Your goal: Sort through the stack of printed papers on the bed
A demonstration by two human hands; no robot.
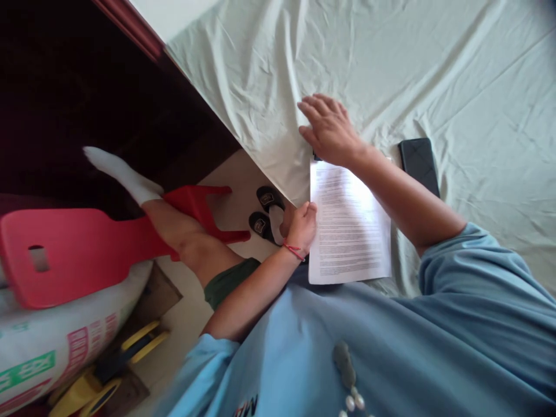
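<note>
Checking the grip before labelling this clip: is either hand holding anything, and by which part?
The left hand grips the printed sheet at its left edge. The right hand lies flat by the sheet's top edge on the bed sheet, holding nothing.

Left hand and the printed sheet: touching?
Touching. The head view shows the left hand curled on the printed sheet's left edge, with no gap.

The place looked like a home bedroom. A bed under a wrinkled pale green sheet [391,58] stood beside a dark wooden frame [143,35]. Slippers [266,211], a red plastic stool [87,249] and a printed sack [52,347] crowded the floor.
</note>
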